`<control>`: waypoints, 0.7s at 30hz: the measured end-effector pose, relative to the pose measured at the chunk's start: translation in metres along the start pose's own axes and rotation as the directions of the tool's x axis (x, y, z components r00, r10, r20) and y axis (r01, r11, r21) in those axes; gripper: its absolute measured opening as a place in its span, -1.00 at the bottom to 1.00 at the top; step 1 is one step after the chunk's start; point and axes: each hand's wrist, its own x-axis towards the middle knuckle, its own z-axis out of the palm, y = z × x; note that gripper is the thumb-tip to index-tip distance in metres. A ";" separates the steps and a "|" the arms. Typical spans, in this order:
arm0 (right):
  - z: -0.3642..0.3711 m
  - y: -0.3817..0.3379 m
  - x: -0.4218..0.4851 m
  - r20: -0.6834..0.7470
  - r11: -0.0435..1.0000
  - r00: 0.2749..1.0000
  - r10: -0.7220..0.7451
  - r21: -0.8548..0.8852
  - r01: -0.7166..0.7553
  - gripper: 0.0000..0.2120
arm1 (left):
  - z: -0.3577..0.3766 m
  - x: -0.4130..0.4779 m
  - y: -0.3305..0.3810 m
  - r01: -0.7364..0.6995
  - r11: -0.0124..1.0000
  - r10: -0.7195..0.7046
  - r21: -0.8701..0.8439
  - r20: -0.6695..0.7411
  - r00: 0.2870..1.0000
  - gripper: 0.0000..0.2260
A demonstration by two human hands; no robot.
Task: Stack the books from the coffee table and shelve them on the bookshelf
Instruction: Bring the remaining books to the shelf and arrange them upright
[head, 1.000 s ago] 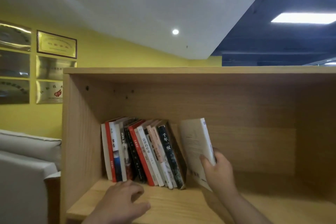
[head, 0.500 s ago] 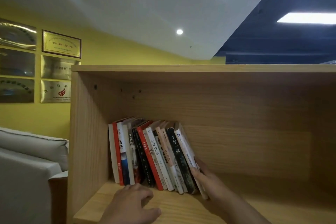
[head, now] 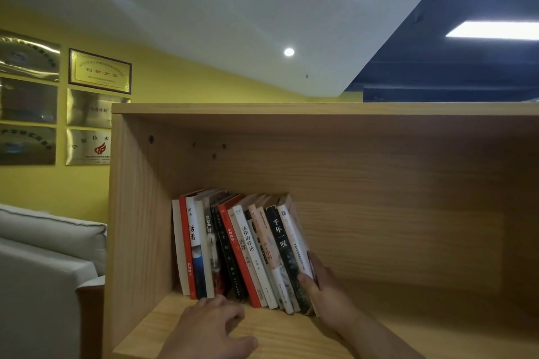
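A row of several books (head: 239, 251) stands in the left part of a wooden bookshelf (head: 379, 172), their tops leaning left. The rightmost one is a white-spined book (head: 293, 237) pressed against the black-spined one beside it. My right hand (head: 323, 288) holds the lower end of that white book, thumb on its spine and fingers along its right cover. My left hand (head: 213, 326) rests on the shelf board with curled fingers, its fingertips at the foot of the leftmost books.
The shelf compartment to the right of the books is open wood. A grey sofa (head: 43, 265) stands left of the bookshelf. Framed plaques (head: 99, 71) hang on the yellow wall behind.
My right hand has swung the white book from a tilted, apart position into the row and pressed it against the other books. My left hand stayed on the shelf board.
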 end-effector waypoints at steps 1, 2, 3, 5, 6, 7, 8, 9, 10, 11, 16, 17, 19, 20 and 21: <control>0.001 0.002 0.000 -0.008 1.000 1.000 -0.001 0.019 0.002 -0.36 | 0.000 0.000 0.000 -0.003 1.000 0.003 -0.002 0.000 1.000 -0.38; 0.002 0.004 0.000 -0.008 0.999 1.000 0.001 0.048 0.000 -0.34 | -0.001 -0.001 0.000 -0.003 1.000 0.003 -0.006 0.005 1.000 -0.39; 0.002 0.005 -0.001 -0.002 0.997 1.000 0.005 0.074 -0.005 -0.29 | -0.002 -0.002 0.001 -0.001 1.000 0.001 -0.013 0.010 1.000 -0.40; 0.001 0.007 -0.002 0.010 0.996 1.000 -0.012 0.088 0.011 -0.13 | -0.002 -0.003 0.002 -0.011 0.999 0.011 -0.038 -0.001 1.000 -0.47; 0.002 0.007 -0.002 0.012 0.997 1.000 -0.024 0.076 0.023 -0.06 | -0.001 -0.004 0.001 -0.019 0.998 0.018 -0.065 -0.020 1.000 -0.52; 0.002 0.007 -0.002 0.010 0.998 0.999 -0.031 0.063 0.030 -0.01 | 0.000 -0.003 0.001 -0.016 0.994 0.010 -0.111 -0.050 0.999 -0.56; 0.002 0.007 -0.002 0.005 0.998 0.999 -0.034 0.056 0.034 0.02 | 0.000 -0.002 0.001 -0.004 0.982 -0.015 -0.186 -0.099 0.995 -0.59; 0.002 0.006 -0.002 -0.001 0.998 0.999 -0.040 0.054 0.040 0.03 | -0.001 0.000 0.000 0.012 0.961 -0.057 -0.277 -0.155 0.986 -0.59; 0.002 0.006 -0.002 -0.009 0.997 0.999 -0.047 0.057 0.047 0.03 | -0.004 0.002 0.000 0.019 0.934 -0.105 -0.358 -0.224 0.969 -0.55; 0.002 0.007 -0.002 -0.015 0.997 0.999 -0.052 0.063 0.053 0.01 | -0.010 0.006 0.000 0.011 0.911 -0.146 -0.411 -0.298 0.943 -0.49; 0.002 0.009 0.000 0.004 0.989 0.998 -0.064 0.131 0.063 -0.02 | -0.067 0.028 -0.003 -0.167 0.887 -0.104 -0.430 -0.539 0.836 -0.23; 0.002 0.009 0.001 0.002 0.988 0.998 -0.067 0.138 0.066 -0.02 | -0.076 0.033 -0.005 -0.169 0.889 -0.091 -0.425 -0.526 0.846 -0.22; 0.003 0.011 0.002 -0.010 0.986 0.996 -0.083 0.146 0.084 -0.05 | -0.086 0.039 -0.009 -0.135 0.895 -0.086 -0.424 -0.463 0.882 -0.22; 0.002 0.012 0.003 -0.013 0.985 0.996 -0.088 0.148 0.089 -0.06 | -0.088 0.041 -0.011 -0.100 0.900 -0.106 -0.425 -0.435 0.894 -0.23; 0.003 0.012 0.004 -0.010 0.985 0.996 -0.092 0.149 0.093 -0.07 | -0.089 0.043 -0.014 -0.063 0.909 -0.130 -0.413 -0.423 0.897 -0.23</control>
